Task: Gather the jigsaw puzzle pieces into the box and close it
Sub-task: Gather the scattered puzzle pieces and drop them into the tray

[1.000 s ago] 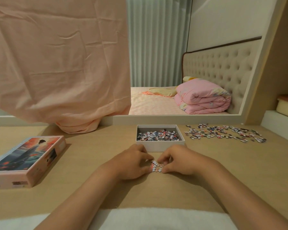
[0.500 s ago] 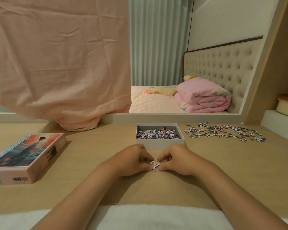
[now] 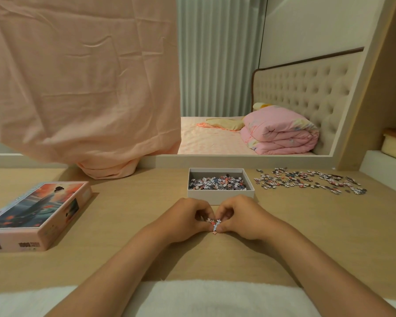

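Note:
An open white box (image 3: 220, 195) sits on the wooden table, partly filled with jigsaw pieces. Just in front of it, my left hand (image 3: 188, 219) and my right hand (image 3: 240, 217) are pressed together, fingers curled, pinching a small clump of puzzle pieces (image 3: 214, 224) between them on the tabletop. A loose spread of puzzle pieces (image 3: 311, 180) lies to the right of the box. The box lid (image 3: 37, 213), pink with a painted picture, lies at the left.
A pink cloth (image 3: 82, 88) hangs over the back left of the table, its end bunched on the surface. A raised ledge (image 3: 384, 168) stands at the far right. A white towel (image 3: 206, 298) covers the near edge.
Both hands have squeezed closer together, bunching the small clump of pieces tighter between the fingertips. Box, lid and loose pieces have not moved.

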Motion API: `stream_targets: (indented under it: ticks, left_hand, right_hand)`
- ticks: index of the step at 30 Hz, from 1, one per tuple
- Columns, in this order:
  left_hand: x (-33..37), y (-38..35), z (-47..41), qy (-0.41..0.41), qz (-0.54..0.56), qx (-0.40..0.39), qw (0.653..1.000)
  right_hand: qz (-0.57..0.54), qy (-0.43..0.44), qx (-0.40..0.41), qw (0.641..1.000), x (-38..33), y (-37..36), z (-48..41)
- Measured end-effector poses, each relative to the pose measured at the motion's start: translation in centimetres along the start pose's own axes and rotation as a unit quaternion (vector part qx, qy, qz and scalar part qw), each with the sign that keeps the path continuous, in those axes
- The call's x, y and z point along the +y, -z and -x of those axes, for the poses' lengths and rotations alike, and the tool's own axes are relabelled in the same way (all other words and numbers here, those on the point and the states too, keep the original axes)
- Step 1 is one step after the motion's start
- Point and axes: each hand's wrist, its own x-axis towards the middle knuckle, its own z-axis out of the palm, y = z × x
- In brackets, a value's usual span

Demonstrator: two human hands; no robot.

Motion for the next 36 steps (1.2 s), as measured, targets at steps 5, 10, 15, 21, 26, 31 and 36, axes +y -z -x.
stream_targets:
  ticks: [5,10,15,21,26,31,36]
  left_hand:
    - [-0.6,-0.2,-0.6,0.023,0.063,0.025,0.997]
    - [-0.7,0.4,-2.1,0.044,0.135,0.059,0.988]
    - [0.4,2.7,-5.9,0.036,0.149,0.124,0.980]
    - [-0.3,3.3,-8.5,0.056,-0.058,0.084,0.993]
    - [-1.9,2.9,-6.9,0.007,-0.151,0.100,0.983]
    - [-1.5,2.5,-4.7,-0.040,-0.104,0.113,0.987]
    - [-1.2,2.1,-3.3,-0.105,-0.202,0.149,0.962]
  right_hand:
    - [-0.135,-0.045,0.003,0.990,0.3,0.0,-0.2]
    - [-0.329,-0.084,0.053,0.939,-0.7,0.6,-0.5]
    - [-0.284,-0.018,0.136,0.949,-1.5,3.8,-4.1]
    - [-0.068,0.003,0.120,0.990,-0.5,4.8,-7.2]
    - [0.025,0.033,0.150,0.988,-0.1,4.7,-5.9]
    - [0.077,0.075,0.048,0.993,-0.6,3.2,-3.9]
    - [0.219,0.073,0.021,0.973,-0.8,1.9,-2.9]
